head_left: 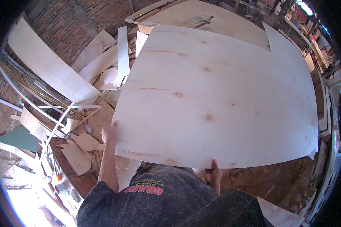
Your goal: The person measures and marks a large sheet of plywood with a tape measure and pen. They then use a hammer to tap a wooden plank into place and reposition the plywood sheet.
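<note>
A large pale plywood sheet with brown knots lies flat in front of me and fills the middle of the view. My left hand grips its left edge near the close corner, with the fingers partly hidden. At the near edge, right of the middle, my right hand holds the sheet with its thumb on top and its fingers hidden underneath. Beneath its far side shows another board with a dark smudged mark.
Offcuts and a long curved panel lean by the brick wall at the left. Thin strips and rounded wood pieces lie heaped closer in. Shelving with clutter lines the right side.
</note>
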Demonstrator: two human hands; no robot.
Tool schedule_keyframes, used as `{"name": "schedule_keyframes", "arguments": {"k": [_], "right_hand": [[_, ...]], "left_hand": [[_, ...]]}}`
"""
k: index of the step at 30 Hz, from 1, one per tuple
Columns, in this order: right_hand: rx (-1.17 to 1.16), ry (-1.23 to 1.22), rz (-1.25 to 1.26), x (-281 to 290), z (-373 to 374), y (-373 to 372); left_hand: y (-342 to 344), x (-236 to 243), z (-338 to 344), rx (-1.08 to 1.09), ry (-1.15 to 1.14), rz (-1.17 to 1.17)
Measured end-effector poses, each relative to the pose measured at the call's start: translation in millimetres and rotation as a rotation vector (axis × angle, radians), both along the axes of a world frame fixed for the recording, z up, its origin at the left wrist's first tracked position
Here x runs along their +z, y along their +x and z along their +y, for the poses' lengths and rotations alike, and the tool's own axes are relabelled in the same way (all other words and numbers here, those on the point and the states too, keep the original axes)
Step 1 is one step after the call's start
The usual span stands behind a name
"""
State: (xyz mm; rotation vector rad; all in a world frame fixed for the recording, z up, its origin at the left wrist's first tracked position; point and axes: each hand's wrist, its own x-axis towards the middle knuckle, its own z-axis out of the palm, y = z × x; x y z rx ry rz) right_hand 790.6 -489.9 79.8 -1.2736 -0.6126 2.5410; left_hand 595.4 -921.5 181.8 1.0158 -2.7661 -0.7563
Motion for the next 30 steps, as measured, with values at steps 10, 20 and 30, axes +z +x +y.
{"name": "schedule_keyframes", "arguments": {"k": [10, 20, 30], "right_hand": [[-0.045, 0.043, 0.023, 17, -101, -91], [0.079, -0.124, -0.009, 36, -207, -187], [0.293, -0.276, -0.086, -6, -206, -190]], "left_hand": [[-133, -36, -91, -0.124, 0.032, 0.020], [-281, -72, -193, -0.348, 0.190, 0.003], [-149, -78, -165, 0.311, 0.719, 0.745]]}}
